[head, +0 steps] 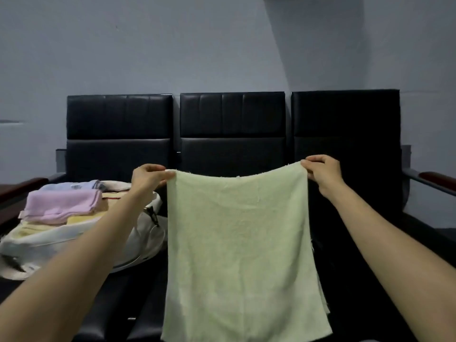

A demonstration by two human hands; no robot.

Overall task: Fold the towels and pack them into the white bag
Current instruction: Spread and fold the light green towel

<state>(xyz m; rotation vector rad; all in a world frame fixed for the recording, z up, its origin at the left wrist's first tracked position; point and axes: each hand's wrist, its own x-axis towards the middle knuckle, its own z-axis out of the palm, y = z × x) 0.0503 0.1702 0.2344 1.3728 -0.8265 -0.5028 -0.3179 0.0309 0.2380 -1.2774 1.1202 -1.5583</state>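
A pale green towel [237,243] hangs in the centre of the frame, spread flat towards you, its long axis vertical. Your left hand [148,177] pinches its top left corner and your right hand [322,171] its top right, fingers curled on the hem. The white bag [140,243], stacked with folded towels [61,203], lies at middle left, nearer your left hand. Black seats [232,119] stand behind.

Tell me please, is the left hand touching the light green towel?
Touching. The head view shows the left hand pinching the upper left corner of the light green towel, and the cloth hangs down from that grip.
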